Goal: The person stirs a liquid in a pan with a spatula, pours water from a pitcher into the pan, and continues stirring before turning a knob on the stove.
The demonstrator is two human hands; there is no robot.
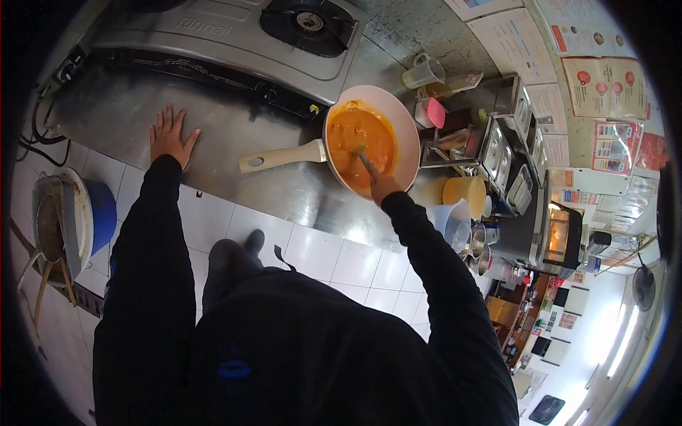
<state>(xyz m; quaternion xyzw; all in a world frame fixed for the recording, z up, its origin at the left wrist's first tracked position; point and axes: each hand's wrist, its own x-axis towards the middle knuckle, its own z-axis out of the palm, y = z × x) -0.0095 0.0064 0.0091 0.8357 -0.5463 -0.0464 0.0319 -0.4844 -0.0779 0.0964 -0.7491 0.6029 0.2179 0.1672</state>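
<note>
Left hand [170,140]: palm down, fingers spread wide, nothing held. Rests on the stainless-steel worktop [227,131], probably to brace a body leaning forward.

Right hand [386,188]: fingers wrapped around the handle of one utensil [366,163], grip partly hidden. The handle slants, apparently so that the sunken end can reach across the pan; that end's shape cannot be told.

Frying pan [406,135], pale-lined: on the worktop, directly under the right fingers. Its cream handle [284,157], with hanging hole, points toward the left fingers but lies apart from them, unheld; the pan's own weight presumably steadies it.

Orange sauce [349,135]: in the pan, just ahead of the right fingers.

Rinnai gas stove [234,42]: beyond the left fingers, its near corner beside the pan.

Clear measuring jug [426,72]; pink-lidded container [432,113]: past the pan, ahead of the right fingers, likely set there within reach yet outside the arm's path.

Yellow tub [465,192]: right of the right fingers.
</note>
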